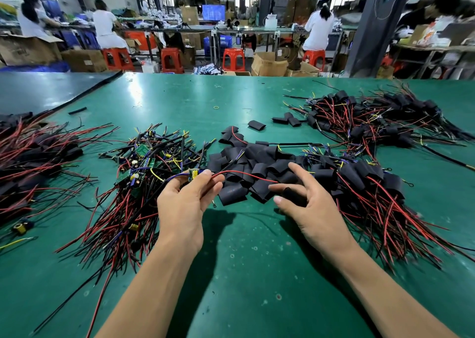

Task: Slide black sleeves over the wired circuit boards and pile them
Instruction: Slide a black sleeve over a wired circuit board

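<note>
We are judging this the sleeve-fetching step: our left hand [185,204] is pinching a wired circuit board [194,175] over the counter [244,255]; our right hand [308,209] is spreading over the black sleeves [259,169], grasp uncertain; next we are needing one sleeve threaded over its wires.

Head-worn wide camera looks forward and down, close over the table [180,101].

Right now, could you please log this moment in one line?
left hand: holds bare wired board | right hand: at loose sleeves, grip unclear | board unsleeved
</note>
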The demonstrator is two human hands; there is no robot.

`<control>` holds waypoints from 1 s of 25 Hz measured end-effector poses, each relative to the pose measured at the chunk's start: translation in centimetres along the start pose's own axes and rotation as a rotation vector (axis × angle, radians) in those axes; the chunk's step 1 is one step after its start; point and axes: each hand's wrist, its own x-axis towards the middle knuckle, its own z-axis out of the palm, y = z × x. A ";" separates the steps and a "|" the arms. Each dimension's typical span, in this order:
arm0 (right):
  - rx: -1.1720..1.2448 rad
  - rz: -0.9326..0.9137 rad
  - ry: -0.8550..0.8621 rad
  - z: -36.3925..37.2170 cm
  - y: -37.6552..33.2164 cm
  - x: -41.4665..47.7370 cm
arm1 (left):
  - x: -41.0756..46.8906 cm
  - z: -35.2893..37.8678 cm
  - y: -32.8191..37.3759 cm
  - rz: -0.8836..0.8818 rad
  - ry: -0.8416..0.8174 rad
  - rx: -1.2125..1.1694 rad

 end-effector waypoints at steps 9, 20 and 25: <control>0.031 -0.113 -0.159 0.2 -0.2 -0.5 | -0.1 0.1 0.3 0.015 0.001 0.060; 0.012 -0.126 -0.200 0.1 0.3 -0.2 | -0.1 0.1 0.6 0.048 0.043 0.042; -0.037 -0.141 -0.138 0.2 0.4 -0.2 | -0.1 0.2 0.6 0.057 0.048 0.046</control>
